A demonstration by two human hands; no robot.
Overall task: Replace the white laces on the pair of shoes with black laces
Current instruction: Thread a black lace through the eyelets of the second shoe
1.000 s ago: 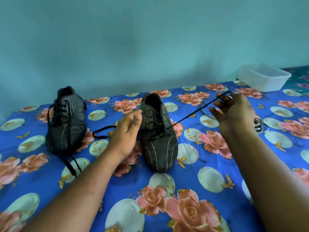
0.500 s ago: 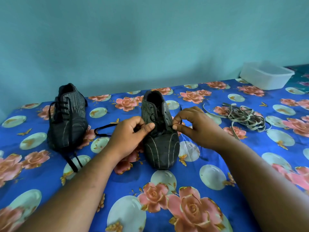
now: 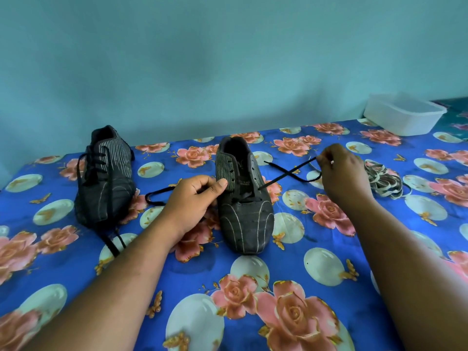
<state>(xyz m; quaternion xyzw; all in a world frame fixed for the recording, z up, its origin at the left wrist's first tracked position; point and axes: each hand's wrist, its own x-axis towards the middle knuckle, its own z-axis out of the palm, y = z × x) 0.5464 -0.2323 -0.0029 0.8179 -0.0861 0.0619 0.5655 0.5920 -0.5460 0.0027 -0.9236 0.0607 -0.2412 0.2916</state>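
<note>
Two dark striped shoes stand on a floral blue cloth (image 3: pixel 316 249). The left shoe (image 3: pixel 106 178) is laced with a black lace. The middle shoe (image 3: pixel 243 198) has a black lace (image 3: pixel 286 173) through its lowest eyelets only. My left hand (image 3: pixel 195 198) pinches the left eyelet flap of the middle shoe between thumb and fingers. My right hand (image 3: pixel 342 171) pinches the right length of the black lace, which crosses itself in a loop to the right of the shoe. The lace's other end (image 3: pixel 157 195) lies left of the shoe, behind my left hand.
A heap of removed white laces (image 3: pixel 382 179) lies just right of my right hand. A white plastic tub (image 3: pixel 402 117) stands at the back right corner. A teal wall runs close behind the shoes.
My right hand moved from the shoe's right eyelets out to the right, drawing the black lace with it. My left hand stays pinched on the shoe's left flap.
</note>
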